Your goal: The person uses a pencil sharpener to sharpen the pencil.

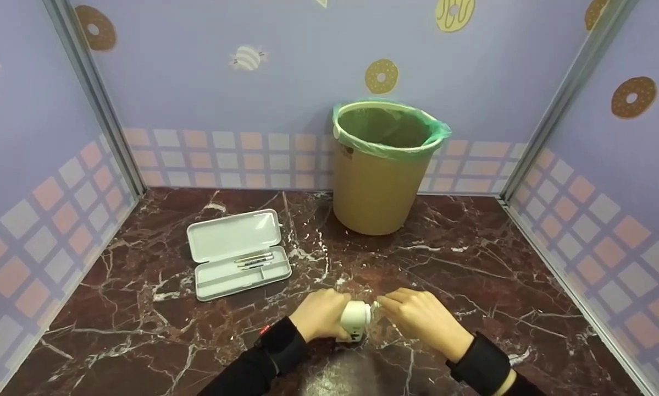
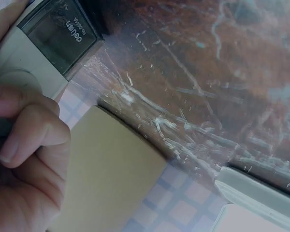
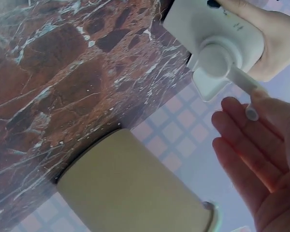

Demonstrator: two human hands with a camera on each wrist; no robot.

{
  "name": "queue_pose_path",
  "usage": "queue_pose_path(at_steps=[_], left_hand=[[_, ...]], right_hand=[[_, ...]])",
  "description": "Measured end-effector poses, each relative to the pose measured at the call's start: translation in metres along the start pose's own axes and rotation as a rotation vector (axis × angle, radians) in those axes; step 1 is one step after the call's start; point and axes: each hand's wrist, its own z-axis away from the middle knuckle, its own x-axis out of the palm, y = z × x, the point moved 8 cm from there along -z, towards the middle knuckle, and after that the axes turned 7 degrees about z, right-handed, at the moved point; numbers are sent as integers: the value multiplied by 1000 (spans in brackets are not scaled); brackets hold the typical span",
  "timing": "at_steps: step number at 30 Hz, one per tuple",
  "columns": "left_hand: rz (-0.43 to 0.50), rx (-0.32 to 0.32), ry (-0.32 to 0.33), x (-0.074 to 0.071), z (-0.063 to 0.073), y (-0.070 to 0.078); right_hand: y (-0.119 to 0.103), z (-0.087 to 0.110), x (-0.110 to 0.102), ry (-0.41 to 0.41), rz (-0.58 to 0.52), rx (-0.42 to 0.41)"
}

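Observation:
A white desktop pencil sharpener (image 1: 355, 316) stands on the dark marbled table in front of me. My left hand (image 1: 321, 314) grips its body from the left, fingers curled around it. In the left wrist view its dark see-through shavings drawer (image 2: 63, 38) carries a brand label. From the sharpener's face sticks out a white crank (image 3: 240, 79), seen in the right wrist view. My right hand (image 1: 420, 314) holds the crank's knob at its end, the other fingers loosely extended beneath. The sharpener's side behind the left hand is hidden.
An open white pencil case (image 1: 233, 237) lies to the left, with several pencils (image 1: 255, 258) in its tray. A tan waste bin (image 1: 381, 187) with a green liner (image 1: 442, 131) stands at the back. Patterned panels (image 1: 219, 82) wall in the table on three sides.

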Motion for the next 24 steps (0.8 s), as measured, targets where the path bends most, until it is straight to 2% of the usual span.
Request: queue_pose_path(at_steps=[5,9,16,24], left_hand=[[-28,26,10,-1,1,1],[-15,25,9,-2,1,0],[-5,9,0,0,-1,-1],[4,12,-2,1,0,-1]], right_hand=[[9,-9,14,-35,20,42],[13,-15,22,-56,32,51],[17,-13,27,-67,38,81],[19,-12,46,-111,78,114]])
